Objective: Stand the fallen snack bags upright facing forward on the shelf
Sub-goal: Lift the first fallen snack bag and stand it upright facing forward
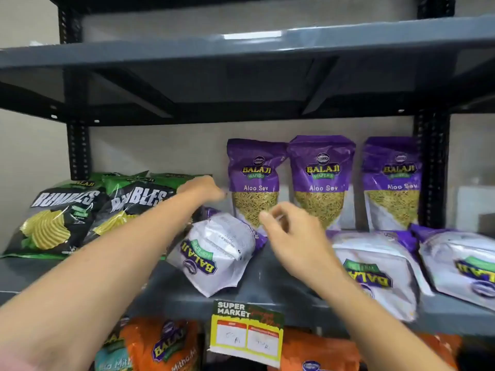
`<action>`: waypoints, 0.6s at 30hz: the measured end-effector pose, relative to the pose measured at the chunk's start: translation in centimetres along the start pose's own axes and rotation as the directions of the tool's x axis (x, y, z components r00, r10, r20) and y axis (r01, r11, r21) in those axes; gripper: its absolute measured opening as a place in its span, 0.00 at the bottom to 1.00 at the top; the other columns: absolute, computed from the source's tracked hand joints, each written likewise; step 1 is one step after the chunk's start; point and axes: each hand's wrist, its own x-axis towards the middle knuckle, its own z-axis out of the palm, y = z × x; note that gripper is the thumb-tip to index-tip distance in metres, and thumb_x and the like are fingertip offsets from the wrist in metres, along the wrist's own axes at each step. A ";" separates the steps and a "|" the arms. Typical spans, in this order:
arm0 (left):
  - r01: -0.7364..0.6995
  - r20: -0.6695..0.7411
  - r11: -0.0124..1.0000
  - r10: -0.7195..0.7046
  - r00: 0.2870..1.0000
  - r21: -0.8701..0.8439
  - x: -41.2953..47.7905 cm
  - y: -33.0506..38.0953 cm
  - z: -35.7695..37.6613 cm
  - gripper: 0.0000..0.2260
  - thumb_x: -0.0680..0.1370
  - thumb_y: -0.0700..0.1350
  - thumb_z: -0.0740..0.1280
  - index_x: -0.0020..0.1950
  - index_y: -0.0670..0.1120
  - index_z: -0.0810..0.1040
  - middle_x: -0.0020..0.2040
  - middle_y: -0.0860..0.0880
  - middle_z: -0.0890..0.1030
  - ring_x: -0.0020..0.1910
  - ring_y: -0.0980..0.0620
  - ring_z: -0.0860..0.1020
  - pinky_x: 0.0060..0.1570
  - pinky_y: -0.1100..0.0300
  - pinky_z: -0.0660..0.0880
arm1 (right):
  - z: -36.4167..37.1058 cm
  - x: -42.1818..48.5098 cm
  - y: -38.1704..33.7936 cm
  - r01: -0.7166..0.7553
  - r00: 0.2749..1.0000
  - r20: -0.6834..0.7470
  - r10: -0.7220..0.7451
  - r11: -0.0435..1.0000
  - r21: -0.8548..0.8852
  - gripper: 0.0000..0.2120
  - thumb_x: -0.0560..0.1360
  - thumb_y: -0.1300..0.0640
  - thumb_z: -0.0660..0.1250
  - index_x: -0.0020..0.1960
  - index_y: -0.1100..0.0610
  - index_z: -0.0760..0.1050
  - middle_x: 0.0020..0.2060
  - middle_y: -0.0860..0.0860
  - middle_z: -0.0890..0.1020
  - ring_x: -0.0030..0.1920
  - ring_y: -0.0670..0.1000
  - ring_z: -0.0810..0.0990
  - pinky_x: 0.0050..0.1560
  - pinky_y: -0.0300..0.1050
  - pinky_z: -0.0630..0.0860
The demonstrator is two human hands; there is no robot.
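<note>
Three purple Aloo Sev bags stand upright facing forward at the back of the grey shelf (267, 290): one left (254, 180), one in the middle (322, 180), one right (391, 183). In front of them lie three fallen bags, white backs up: one left (217, 255), one in the middle (380, 269), one at the right edge (460, 266). My left hand (203, 190) reaches over the left fallen bag toward the left upright bag, its fingers hidden. My right hand (294, 236) hovers beside the left fallen bag with fingers curled and apart, holding nothing.
Black and green Rumbles chip bags (56, 220) lean at the shelf's left. A yellow Super Market price tag (246, 333) hangs from the shelf's front edge. Orange snack bags (166, 346) fill the shelf below. A dark upper shelf (241, 46) overhangs.
</note>
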 end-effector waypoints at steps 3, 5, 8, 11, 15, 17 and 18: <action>0.087 0.235 0.996 -0.082 0.968 -0.010 0.2 -1.9 1.6 0.30 0.78 0.59 0.59 0.73 0.40 0.66 0.76 0.40 0.65 0.72 0.42 0.67 0.70 0.52 0.66 | 2.4 1.5 0.8 -0.147 0.964 0.156 0.214 0.923 -0.356 0.29 0.75 0.34 0.51 0.55 0.56 0.76 0.56 0.60 0.82 0.58 0.62 0.78 0.58 0.52 0.74; 0.134 0.428 0.983 -0.067 0.901 -0.129 -0.5 -1.9 2.1 0.28 0.81 0.57 0.55 0.72 0.38 0.67 0.74 0.41 0.67 0.71 0.44 0.69 0.70 0.55 0.65 | 3.4 2.4 1.2 -0.248 0.899 0.257 0.355 0.895 -0.370 0.39 0.73 0.29 0.47 0.65 0.59 0.72 0.63 0.62 0.78 0.61 0.62 0.78 0.58 0.51 0.73; 0.175 0.577 0.921 0.062 0.815 -0.347 -1.9 -1.1 2.0 0.17 0.82 0.51 0.54 0.54 0.40 0.76 0.57 0.44 0.78 0.54 0.45 0.78 0.57 0.56 0.72 | 4.4 2.9 1.5 -0.416 0.802 0.383 0.459 0.889 -0.194 0.42 0.69 0.27 0.51 0.71 0.56 0.64 0.52 0.60 0.83 0.38 0.58 0.83 0.35 0.45 0.78; 0.203 0.510 0.885 0.043 0.859 -0.418 -1.3 -1.2 2.4 0.12 0.82 0.50 0.57 0.46 0.45 0.75 0.47 0.46 0.80 0.50 0.47 0.81 0.54 0.56 0.75 | 5.4 2.9 1.9 -0.491 0.791 0.430 0.435 0.871 0.022 0.37 0.70 0.33 0.61 0.71 0.54 0.60 0.47 0.56 0.81 0.30 0.53 0.78 0.28 0.42 0.75; 0.298 0.472 0.745 0.025 0.881 -0.596 0.2 -1.2 2.9 0.12 0.80 0.45 0.60 0.39 0.43 0.76 0.28 0.47 0.80 0.25 0.50 0.78 0.31 0.60 0.75 | 5.7 3.6 2.5 -0.504 0.835 0.394 0.385 0.822 0.266 0.36 0.70 0.42 0.70 0.71 0.52 0.58 0.56 0.54 0.81 0.42 0.52 0.81 0.30 0.43 0.79; 0.275 0.361 0.627 0.011 0.933 -0.729 0.9 -1.2 2.5 0.09 0.78 0.43 0.63 0.40 0.42 0.77 0.27 0.47 0.80 0.23 0.51 0.77 0.31 0.61 0.75 | 5.9 4.2 2.9 -0.441 0.888 0.306 0.342 0.821 0.362 0.35 0.69 0.47 0.74 0.69 0.50 0.59 0.60 0.53 0.79 0.54 0.54 0.81 0.46 0.51 0.82; 0.264 0.321 0.538 0.013 0.947 -0.801 1.4 -1.1 2.2 0.07 0.77 0.42 0.63 0.42 0.42 0.77 0.27 0.47 0.81 0.24 0.51 0.78 0.33 0.61 0.76 | 5.9 4.4 3.0 -0.393 0.915 0.251 0.316 0.839 0.376 0.36 0.66 0.48 0.76 0.68 0.49 0.60 0.62 0.53 0.79 0.57 0.54 0.80 0.55 0.54 0.80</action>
